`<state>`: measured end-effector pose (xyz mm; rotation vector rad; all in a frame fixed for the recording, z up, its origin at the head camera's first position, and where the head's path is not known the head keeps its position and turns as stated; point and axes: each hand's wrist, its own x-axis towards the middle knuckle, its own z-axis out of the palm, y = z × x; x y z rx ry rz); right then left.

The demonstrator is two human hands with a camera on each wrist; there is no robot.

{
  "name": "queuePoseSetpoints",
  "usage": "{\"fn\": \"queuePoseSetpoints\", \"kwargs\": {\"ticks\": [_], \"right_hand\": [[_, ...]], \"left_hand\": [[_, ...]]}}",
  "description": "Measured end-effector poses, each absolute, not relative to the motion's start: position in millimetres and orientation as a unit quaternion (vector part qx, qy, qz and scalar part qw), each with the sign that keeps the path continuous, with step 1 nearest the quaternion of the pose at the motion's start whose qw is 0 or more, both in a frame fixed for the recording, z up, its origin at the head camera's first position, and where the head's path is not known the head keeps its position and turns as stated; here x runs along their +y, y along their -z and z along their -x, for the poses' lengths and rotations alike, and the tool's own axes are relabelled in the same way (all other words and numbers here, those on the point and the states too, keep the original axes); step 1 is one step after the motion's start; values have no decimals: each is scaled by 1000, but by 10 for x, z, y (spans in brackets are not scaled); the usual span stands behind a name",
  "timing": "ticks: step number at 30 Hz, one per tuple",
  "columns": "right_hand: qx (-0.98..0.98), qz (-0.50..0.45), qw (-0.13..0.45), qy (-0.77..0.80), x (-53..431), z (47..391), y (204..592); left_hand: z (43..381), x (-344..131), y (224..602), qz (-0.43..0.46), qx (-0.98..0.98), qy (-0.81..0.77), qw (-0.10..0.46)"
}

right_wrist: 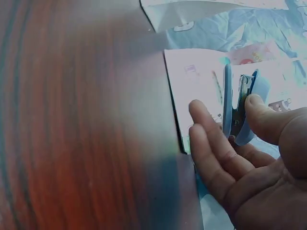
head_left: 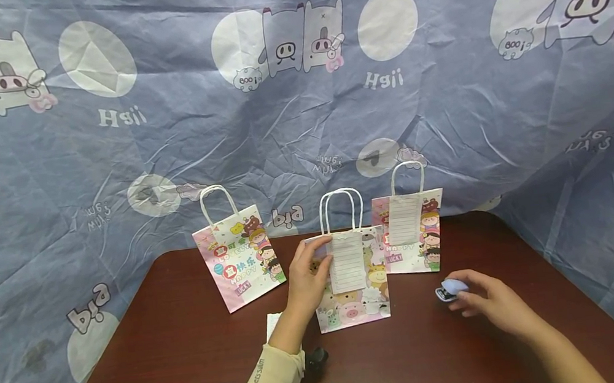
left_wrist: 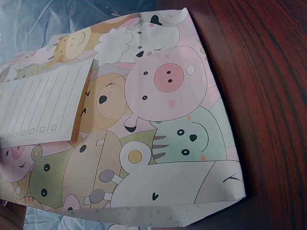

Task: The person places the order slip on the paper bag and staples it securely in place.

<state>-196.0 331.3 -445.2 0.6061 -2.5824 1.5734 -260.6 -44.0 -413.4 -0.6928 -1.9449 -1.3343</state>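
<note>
My left hand point(head_left: 308, 274) holds the upper left of an animal-print paper bag point(head_left: 352, 310), beside a lined paper slip point(head_left: 347, 264) lying over the bag's front. In the left wrist view, the same bag point(left_wrist: 168, 100) and slip point(left_wrist: 45, 108) fill much of the frame; the hand is mostly cut off. To the right of that bag, my right hand point(head_left: 486, 297) grips a small light-blue stapler point(head_left: 454, 288) above the table. The right wrist view shows the thumb on one side of the stapler point(right_wrist: 228, 103), whose two arms stand apart with no paper between them.
A pink-and-white paper bag point(head_left: 241, 259) leans at the back left. Another bag point(head_left: 430, 260), with a lined slip point(head_left: 405, 219) on its front, stands at the back right. More white paper point(head_left: 273, 324) lies by the left forearm on the brown table point(head_left: 189, 351). A patterned cloth point(head_left: 300, 124) hangs behind.
</note>
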Motion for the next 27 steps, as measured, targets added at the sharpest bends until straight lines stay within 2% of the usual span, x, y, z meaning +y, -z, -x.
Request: {"fn": "queuePoseSetpoints", "kwargs": {"ticks": [5,11,27], "right_hand": [[-817,-208,49,-535,3271,1956,4420],[-793,-203,46,-572,3234,1979,4373],[-836,-118,97,-527,3096,1976,4198]], "left_hand": [[2603,-439,4140,267,-745,511,336],[2623,-436,4143,274,-736,512,347],[2608,-432,4133,271,-737,520,337]]}}
